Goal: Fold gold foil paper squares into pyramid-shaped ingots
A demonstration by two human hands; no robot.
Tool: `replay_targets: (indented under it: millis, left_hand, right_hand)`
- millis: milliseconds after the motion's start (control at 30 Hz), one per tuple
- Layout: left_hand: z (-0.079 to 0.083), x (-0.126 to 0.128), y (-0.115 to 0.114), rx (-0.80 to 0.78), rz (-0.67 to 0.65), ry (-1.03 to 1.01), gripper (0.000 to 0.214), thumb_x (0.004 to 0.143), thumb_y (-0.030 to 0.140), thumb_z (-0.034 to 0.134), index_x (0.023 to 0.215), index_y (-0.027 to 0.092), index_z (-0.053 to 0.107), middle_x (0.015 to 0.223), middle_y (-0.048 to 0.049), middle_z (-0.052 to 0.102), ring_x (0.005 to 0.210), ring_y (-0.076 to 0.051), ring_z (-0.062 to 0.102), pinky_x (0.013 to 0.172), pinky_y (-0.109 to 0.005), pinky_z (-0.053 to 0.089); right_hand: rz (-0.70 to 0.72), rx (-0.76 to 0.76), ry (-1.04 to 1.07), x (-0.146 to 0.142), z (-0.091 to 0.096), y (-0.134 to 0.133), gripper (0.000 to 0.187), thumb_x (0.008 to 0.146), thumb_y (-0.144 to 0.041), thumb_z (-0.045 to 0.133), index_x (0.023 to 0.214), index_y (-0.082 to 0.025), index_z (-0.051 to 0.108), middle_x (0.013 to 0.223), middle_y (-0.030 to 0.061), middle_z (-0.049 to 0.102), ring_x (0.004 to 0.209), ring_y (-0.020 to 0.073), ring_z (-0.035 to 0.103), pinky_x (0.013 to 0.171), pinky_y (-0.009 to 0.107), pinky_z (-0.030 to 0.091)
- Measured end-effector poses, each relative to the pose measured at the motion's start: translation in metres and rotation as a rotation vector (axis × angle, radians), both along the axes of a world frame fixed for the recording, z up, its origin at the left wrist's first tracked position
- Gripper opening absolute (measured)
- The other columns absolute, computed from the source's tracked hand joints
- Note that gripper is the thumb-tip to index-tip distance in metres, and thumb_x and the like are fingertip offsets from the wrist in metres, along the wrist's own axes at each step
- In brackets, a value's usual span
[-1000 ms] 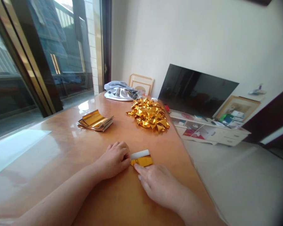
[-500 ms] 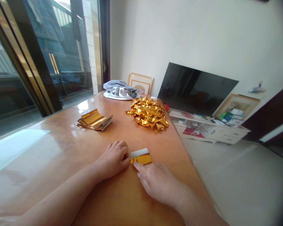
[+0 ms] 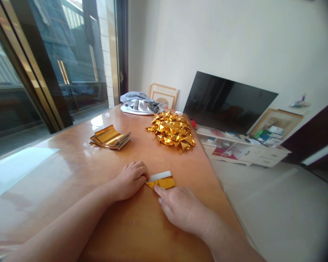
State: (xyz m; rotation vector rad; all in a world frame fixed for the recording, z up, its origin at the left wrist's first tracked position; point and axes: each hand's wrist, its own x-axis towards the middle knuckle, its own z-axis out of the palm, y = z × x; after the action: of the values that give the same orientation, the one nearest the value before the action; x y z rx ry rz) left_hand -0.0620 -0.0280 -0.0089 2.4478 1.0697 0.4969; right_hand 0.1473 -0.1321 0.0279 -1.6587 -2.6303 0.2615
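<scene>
A folded strip of gold foil paper (image 3: 165, 182) lies on the table, gold on the near side with a pale band along its far edge. Its left end tapers to a slanted corner. My left hand (image 3: 132, 180) is closed at that end, thumb and curled fingers pinching the paper's edge. From the right, my right hand (image 3: 182, 207) holds the strip down with its index fingertip, the thumb below it and the other fingers curled in.
A stack of gold foil sheets (image 3: 110, 138) lies beyond my left hand. Farther right is a heap of folded gold foil pieces (image 3: 172, 131). Bundled cloth (image 3: 138, 103) rests at the table's far end. Right of the table (image 3: 142, 225) stand a television (image 3: 226, 103) and a white cabinet (image 3: 251, 154).
My left hand has slid slightly left, off the strip's corner. More of the slanted left end now shows. My right index finger still presses in almost the same spot.
</scene>
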Motion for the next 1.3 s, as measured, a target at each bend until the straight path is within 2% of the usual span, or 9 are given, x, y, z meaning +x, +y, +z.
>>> replay_targets:
  millis: [200, 333, 400, 600, 700, 833, 1133, 1300]
  left_hand:
    - [0.004, 0.001, -0.002, -0.001, -0.012, 0.019, 0.027, 0.096, 0.027, 0.043, 0.083, 0.022, 0.066, 0.099, -0.0056, 0.063, 0.094, -0.022, 0.055, 0.089, -0.036, 0.043]
    - [0.004, 0.003, -0.004, 0.023, 0.008, 0.029, 0.017, 0.09, 0.035, 0.057, 0.084, 0.022, 0.066, 0.097, -0.005, 0.062, 0.092, -0.022, 0.055, 0.086, -0.035, 0.043]
    - [0.002, 0.003, -0.003, 0.033, 0.009, 0.027, 0.013, 0.087, 0.034, 0.062, 0.084, 0.022, 0.065, 0.097, -0.0047, 0.061, 0.092, -0.022, 0.055, 0.085, -0.035, 0.043]
    - [0.003, 0.005, -0.008, 0.058, 0.026, 0.034, 0.007, 0.084, 0.027, 0.062, 0.088, 0.023, 0.066, 0.1, -0.0043, 0.061, 0.095, -0.023, 0.054, 0.087, -0.036, 0.042]
    - [0.007, 0.007, -0.013, 0.095, -0.004, 0.023, 0.012, 0.088, 0.023, 0.057, 0.092, 0.027, 0.068, 0.104, -0.0035, 0.062, 0.102, -0.024, 0.053, 0.092, -0.039, 0.039]
    - [0.007, 0.008, -0.015, 0.114, -0.072, 0.012, 0.022, 0.089, 0.019, 0.055, 0.087, 0.032, 0.073, 0.107, -0.0019, 0.061, 0.106, -0.023, 0.053, 0.097, -0.041, 0.036]
    - [-0.003, 0.008, -0.01, 0.091, -0.022, 0.013, 0.023, 0.081, 0.015, 0.057, 0.086, 0.03, 0.074, 0.105, -0.002, 0.062, 0.104, -0.023, 0.052, 0.096, -0.041, 0.035]
    - [-0.003, 0.011, -0.013, 0.101, 0.023, 0.025, 0.006, 0.08, 0.025, 0.064, 0.084, 0.025, 0.069, 0.1, -0.0033, 0.062, 0.1, -0.024, 0.051, 0.094, -0.04, 0.036]
  right_hand:
    - [-0.003, 0.006, -0.008, -0.001, 0.002, -0.001, 0.04, 0.101, -0.029, 0.041, 0.137, -0.026, 0.057, 0.102, 0.0099, 0.077, 0.083, 0.024, 0.073, 0.069, 0.03, 0.046]
    - [-0.001, -0.008, -0.003, -0.001, 0.003, 0.0, 0.04, 0.101, -0.029, 0.04, 0.136, -0.025, 0.059, 0.102, 0.0107, 0.077, 0.083, 0.0238, 0.073, 0.071, 0.03, 0.047]
    - [-0.004, -0.011, -0.002, -0.001, 0.003, 0.0, 0.041, 0.101, -0.03, 0.04, 0.137, -0.025, 0.058, 0.104, 0.0109, 0.077, 0.085, 0.0238, 0.073, 0.072, 0.03, 0.047]
    - [0.019, 0.03, -0.012, 0.001, 0.0, 0.0, 0.04, 0.102, -0.03, 0.04, 0.138, -0.027, 0.057, 0.101, 0.0089, 0.077, 0.082, 0.0255, 0.073, 0.068, 0.031, 0.047]
    - [0.013, 0.044, -0.031, 0.001, -0.002, 0.0, 0.037, 0.102, -0.029, 0.038, 0.132, -0.027, 0.06, 0.096, 0.0077, 0.077, 0.078, 0.0248, 0.073, 0.064, 0.03, 0.044]
    - [0.018, 0.065, -0.09, 0.0, -0.003, -0.001, 0.037, 0.102, -0.028, 0.038, 0.132, -0.025, 0.06, 0.092, 0.0088, 0.077, 0.074, 0.0238, 0.072, 0.062, 0.03, 0.042]
    - [0.038, 0.124, -0.113, 0.003, -0.002, -0.003, 0.035, 0.104, -0.027, 0.034, 0.122, -0.028, 0.064, 0.093, 0.0061, 0.077, 0.074, 0.0221, 0.071, 0.058, 0.028, 0.037]
    - [0.054, 0.135, -0.112, 0.005, -0.003, -0.003, 0.034, 0.104, -0.028, 0.035, 0.118, -0.027, 0.065, 0.089, 0.0038, 0.077, 0.073, 0.0217, 0.072, 0.056, 0.029, 0.035]
